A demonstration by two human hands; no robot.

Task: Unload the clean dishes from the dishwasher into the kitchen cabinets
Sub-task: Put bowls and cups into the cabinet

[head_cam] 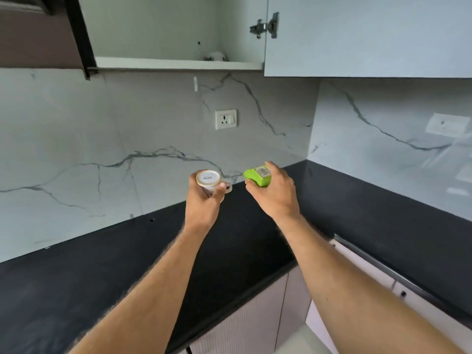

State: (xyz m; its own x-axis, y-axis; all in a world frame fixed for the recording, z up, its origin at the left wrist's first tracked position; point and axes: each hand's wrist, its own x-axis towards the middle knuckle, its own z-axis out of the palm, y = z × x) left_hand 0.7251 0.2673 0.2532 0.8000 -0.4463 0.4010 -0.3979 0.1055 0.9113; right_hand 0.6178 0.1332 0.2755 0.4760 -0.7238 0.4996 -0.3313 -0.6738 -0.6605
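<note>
My left hand (pixel 205 199) grips a white cup (pixel 209 180) with its base turned toward me; the base has a gold rim and printed lettering, and its handle sticks out to the right. My right hand (pixel 274 194) holds a bright green plastic container (pixel 256 176) with a label on its underside. Both hands are raised over the black countertop (pixel 229 238), below the open wall cabinet (pixel 176 63). A small white item (pixel 216 56) sits on the cabinet's shelf near its right side.
The cabinet door (pixel 367 37) hangs open to the right on a metal hinge (pixel 265 26). A marble backsplash carries a wall socket (pixel 225 119) behind the hands. Lower cabinet fronts (pixel 245 325) and a drawer edge (pixel 370 264) lie below the corner counter.
</note>
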